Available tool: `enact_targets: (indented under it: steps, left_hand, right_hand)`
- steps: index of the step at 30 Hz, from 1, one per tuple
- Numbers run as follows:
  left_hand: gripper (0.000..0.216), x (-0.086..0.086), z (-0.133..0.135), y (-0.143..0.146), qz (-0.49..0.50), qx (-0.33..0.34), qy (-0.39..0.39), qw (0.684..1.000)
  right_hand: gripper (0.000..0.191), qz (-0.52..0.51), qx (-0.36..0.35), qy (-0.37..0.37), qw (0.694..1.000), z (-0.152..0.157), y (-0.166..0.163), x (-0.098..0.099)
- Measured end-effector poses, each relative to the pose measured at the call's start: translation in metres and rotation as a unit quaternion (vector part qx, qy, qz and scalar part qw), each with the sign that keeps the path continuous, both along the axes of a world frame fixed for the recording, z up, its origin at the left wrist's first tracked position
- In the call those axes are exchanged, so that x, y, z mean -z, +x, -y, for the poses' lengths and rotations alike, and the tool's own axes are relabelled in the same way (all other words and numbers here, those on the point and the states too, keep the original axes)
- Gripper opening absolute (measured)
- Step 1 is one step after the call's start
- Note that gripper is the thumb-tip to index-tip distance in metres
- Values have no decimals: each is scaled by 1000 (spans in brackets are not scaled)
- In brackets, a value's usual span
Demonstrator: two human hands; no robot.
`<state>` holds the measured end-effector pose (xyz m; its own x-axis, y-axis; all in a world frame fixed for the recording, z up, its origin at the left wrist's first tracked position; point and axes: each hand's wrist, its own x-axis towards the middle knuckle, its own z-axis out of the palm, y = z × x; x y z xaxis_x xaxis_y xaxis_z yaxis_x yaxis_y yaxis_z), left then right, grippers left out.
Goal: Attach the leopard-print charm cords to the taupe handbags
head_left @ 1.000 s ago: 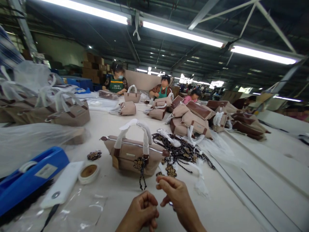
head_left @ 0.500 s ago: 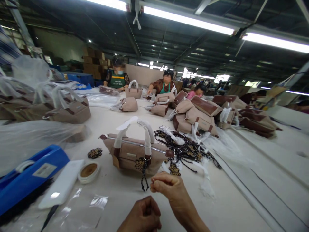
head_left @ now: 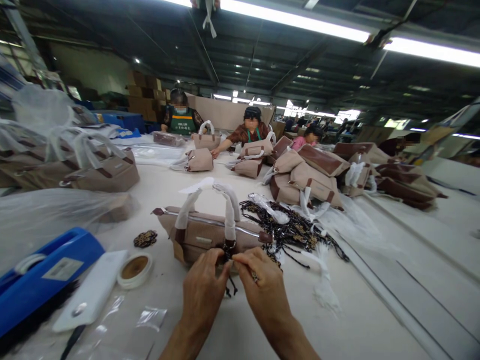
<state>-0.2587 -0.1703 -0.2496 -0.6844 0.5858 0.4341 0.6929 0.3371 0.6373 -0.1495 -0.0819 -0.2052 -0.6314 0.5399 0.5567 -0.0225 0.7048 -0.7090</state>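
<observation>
A beige handbag [head_left: 204, 240] with brown trim and a silver zip stands in front of me, its upright handles [head_left: 229, 220] wrapped in white material. At the base of the near handle, my left hand [head_left: 204, 287] pinches the bag charm from the left. My right hand [head_left: 262, 282] is closed on it from the right, fingertips close to the left ones. Black cord ends of the bag charm [head_left: 231, 287] dangle between the hands; fingers cover most of the rest. Right of the bag lies a pile of black-corded leopard-print charms [head_left: 292, 227].
At left are a blue tape dispenser [head_left: 56, 270], a white slab-like device [head_left: 92, 290], a small round tub [head_left: 134, 270] and leopard-print pieces [head_left: 145, 238]. Handbags are heaped at back right [head_left: 315, 180] and lined up at left [head_left: 108, 170]. Co-workers [head_left: 251, 127] sit across the table.
Both hands have moved forward to the bag, the left one up from lower down, and now grip the charm at the handle. A co-worker's arm across the table has reached towards a bag.
</observation>
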Motion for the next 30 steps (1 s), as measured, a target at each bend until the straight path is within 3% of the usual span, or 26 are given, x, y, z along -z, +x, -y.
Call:
enact_targets:
  steps: [4,10,18,30]
  left_hand:
    - [17,-4,-1,5,97,-5,11,995]
    - [17,-9,5,3,125,29,65,990]
    - [21,-11,9,1,195,52,99,974]
    - [24,-12,13,-1,191,54,95,976]
  right_hand:
    - [17,15,16,46,999,-2,-2,4]
    - [16,44,36,106,993,-3,-5,4]
    - [16,40,8,96,995,-2,-8,0]
    - [15,52,21,105,993,-3,-12,4]
